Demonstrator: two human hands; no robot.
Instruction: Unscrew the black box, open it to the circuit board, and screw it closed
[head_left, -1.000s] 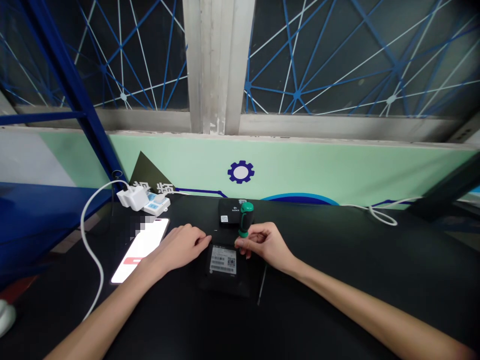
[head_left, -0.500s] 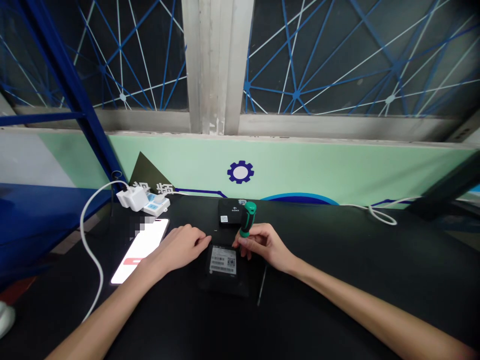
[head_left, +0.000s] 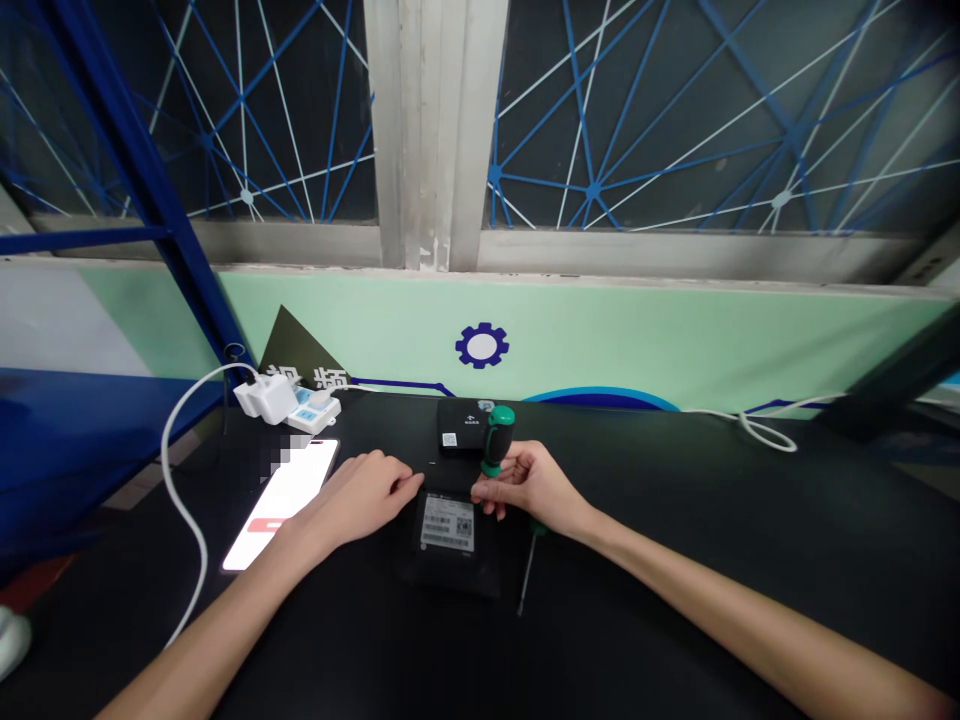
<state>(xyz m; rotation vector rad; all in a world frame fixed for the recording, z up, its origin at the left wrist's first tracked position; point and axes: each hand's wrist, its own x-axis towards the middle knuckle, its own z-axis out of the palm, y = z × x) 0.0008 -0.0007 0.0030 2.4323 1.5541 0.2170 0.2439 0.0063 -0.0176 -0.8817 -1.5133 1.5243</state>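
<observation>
A flat black device (head_left: 457, 565) with a white label lies on the black table (head_left: 675, 560). My left hand (head_left: 360, 495) rests beside its left edge, fingers curled, fingertips touching the device's top left corner. My right hand (head_left: 529, 485) is closed round a screwdriver with a green and black handle (head_left: 496, 436), held upright over the device's top right corner; its tip is hidden by my fingers.
A second small black box (head_left: 463, 428) sits just behind the device. A lit phone (head_left: 281, 500) lies to the left, with a white charger and power strip (head_left: 289, 402) and white cable (head_left: 176, 480). Another screwdriver (head_left: 529, 570) lies right of the device. A white cable (head_left: 765, 430) coils at far right.
My right hand has turned slightly on the screwdriver handle, which now stands a little more to the right. My left hand has stayed where it was.
</observation>
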